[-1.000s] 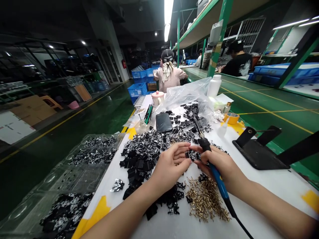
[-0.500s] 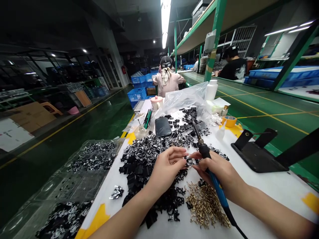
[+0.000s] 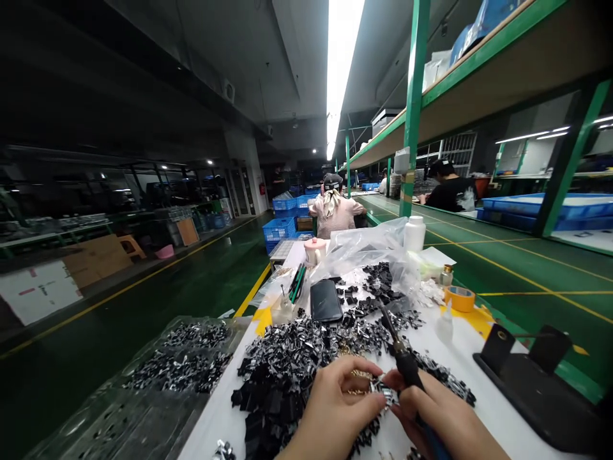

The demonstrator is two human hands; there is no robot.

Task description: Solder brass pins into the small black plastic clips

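My right hand (image 3: 433,402) is wrapped around a soldering iron (image 3: 406,364), its tip pointing up and away over the heap. Thumb and fingers of my left hand (image 3: 338,402) close on a small silver metal part (image 3: 382,387). The right fingertips meet the left ones at this part, so its exact shape is partly covered. Gold-coloured bits (image 3: 360,374) show within the curl of my left fingers; whether they are held or lie behind, I cannot tell. Around both hands spreads a heap of small black and silver clips (image 3: 292,345).
A phone (image 3: 326,300) lies beyond the heap. To the right are a small squeeze bottle (image 3: 445,327), orange tape (image 3: 460,298) and a black metal stand (image 3: 531,383). Trays of clips (image 3: 191,342) sit at left. Farther off are a lidded mug (image 3: 315,253), a white bottle (image 3: 414,234) and a seated person (image 3: 334,211).
The view has tilted up, so the hands and table sit lower in the picture and the pile of brass hooks has mostly left it. Both hands keep together with the iron held.
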